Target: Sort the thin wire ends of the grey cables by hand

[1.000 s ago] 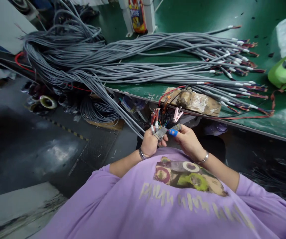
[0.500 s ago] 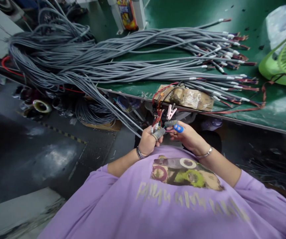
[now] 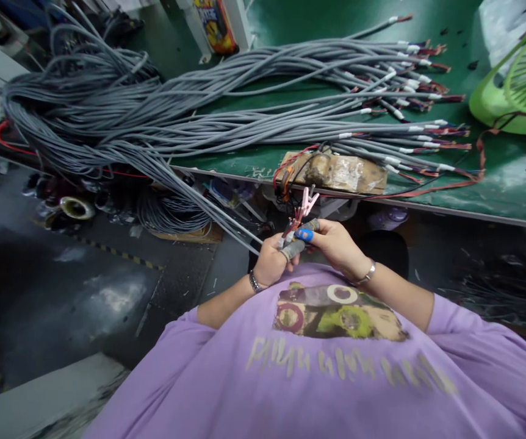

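Several grey cables (image 3: 226, 214) run down from the bench into my left hand (image 3: 272, 259), which is closed around them near their stripped ends. Red and dark thin wires (image 3: 296, 218) fan upward from that grip. My right hand (image 3: 336, 244) is closed in a pinch at the same wire ends, touching the left fingers; a blue finger cover (image 3: 304, 235) is on its thumb. Grey wraps cover a finger on each hand. Just above the wires is a pink clip (image 3: 309, 201), at the front of a taped wooden block (image 3: 336, 172). The exact wire between my fingers is hidden.
A large bundle of grey cables (image 3: 162, 122) with white-banded, stripped ends lies across the green bench (image 3: 327, 18). A green fan (image 3: 514, 91) stands at the right. A patterned packet (image 3: 216, 25) is at the back. Coiled cable (image 3: 171, 213) sits below the bench edge.
My right hand has moved left, closing onto the wire ends against my left hand. The left hand keeps its hold on the cables. The view has shifted slightly.
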The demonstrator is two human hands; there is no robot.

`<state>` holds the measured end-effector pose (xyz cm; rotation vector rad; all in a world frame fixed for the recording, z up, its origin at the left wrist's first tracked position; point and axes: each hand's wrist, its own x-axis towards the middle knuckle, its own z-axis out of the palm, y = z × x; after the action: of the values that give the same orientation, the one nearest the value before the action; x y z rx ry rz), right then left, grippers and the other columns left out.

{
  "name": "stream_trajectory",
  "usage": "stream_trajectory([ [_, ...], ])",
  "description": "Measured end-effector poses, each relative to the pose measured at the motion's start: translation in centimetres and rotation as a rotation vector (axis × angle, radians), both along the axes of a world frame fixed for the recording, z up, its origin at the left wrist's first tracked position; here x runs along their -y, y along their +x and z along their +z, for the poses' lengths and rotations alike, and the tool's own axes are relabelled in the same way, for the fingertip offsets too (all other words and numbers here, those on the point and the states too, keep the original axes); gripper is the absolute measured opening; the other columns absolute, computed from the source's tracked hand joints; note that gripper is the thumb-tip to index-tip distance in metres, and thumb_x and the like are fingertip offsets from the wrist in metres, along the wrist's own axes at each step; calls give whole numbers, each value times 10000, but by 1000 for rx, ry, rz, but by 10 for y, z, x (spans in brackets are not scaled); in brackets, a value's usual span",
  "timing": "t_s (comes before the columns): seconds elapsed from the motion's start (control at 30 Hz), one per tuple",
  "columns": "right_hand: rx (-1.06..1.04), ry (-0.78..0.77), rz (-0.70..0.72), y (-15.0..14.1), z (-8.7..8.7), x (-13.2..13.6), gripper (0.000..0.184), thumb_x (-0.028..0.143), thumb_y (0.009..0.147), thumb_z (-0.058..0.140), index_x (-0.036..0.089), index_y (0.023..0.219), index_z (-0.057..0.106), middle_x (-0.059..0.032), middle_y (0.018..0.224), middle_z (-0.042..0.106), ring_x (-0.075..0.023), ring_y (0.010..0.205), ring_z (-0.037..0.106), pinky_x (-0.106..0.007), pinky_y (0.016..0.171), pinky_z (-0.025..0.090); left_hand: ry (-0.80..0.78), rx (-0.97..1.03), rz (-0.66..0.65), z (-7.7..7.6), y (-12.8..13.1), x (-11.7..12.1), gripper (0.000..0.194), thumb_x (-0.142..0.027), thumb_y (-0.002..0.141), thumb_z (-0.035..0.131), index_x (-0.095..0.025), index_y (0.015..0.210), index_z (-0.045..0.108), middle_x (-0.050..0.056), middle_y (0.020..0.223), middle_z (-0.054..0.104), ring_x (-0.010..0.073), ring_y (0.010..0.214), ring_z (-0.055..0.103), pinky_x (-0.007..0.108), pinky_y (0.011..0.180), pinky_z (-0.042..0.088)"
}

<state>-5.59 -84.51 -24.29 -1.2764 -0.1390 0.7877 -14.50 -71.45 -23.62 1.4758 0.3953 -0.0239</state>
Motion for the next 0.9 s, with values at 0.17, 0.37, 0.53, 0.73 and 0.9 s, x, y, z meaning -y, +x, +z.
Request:
stream_trajectory([
  [0.17, -74, 44, -68, -2, 3, -2, 416, 459, 512, 916, 158, 659, 668, 29, 568, 591, -75, 481, 474, -247, 497, 424, -85, 8, 108, -1, 1, 3, 369, -468, 748, 733, -162, 646, 554, -40, 494, 580, 64, 330, 455, 188, 341, 323],
  [0.37, -122, 39, -78, -5, 2, -4, 438, 471, 492, 920, 160, 655, 657, 40, 537, 553, -72, 472, 448, -247, 485, 430, -152, -7, 206, -2, 1, 5, 362, -474, 712, 748, -161, 666, 573, -37, 490, 580, 66, 327, 454, 182, 335, 318],
  [0.53, -129, 40, -54, -5, 4, -3, 432, 455, 508, 914, 172, 701, 651, 30, 652, 607, -81, 536, 486, -247, 514, 443, -155, 4, 203, 0, 1, 5, 363, -470, 709, 754, -161, 655, 571, -38, 486, 578, 65, 329, 455, 180, 337, 319],
  [0.73, -119, 33, 5, -4, 7, -2, 424, 454, 542, 895, 169, 750, 661, 13, 703, 638, -96, 589, 525, -251, 533, 427, -100, -6, 145, 3, 1, 5, 376, -471, 718, 752, -163, 626, 557, -37, 479, 574, 62, 331, 455, 183, 335, 320],
  [0.9, -147, 44, 3, -4, 6, -3, 435, 459, 526, 903, 176, 721, 636, 38, 634, 588, -81, 550, 489, -247, 533, 439, -113, 5, 168, -1, 0, 5, 363, -471, 727, 749, -164, 659, 569, -42, 494, 581, 64, 335, 460, 186, 344, 333],
])
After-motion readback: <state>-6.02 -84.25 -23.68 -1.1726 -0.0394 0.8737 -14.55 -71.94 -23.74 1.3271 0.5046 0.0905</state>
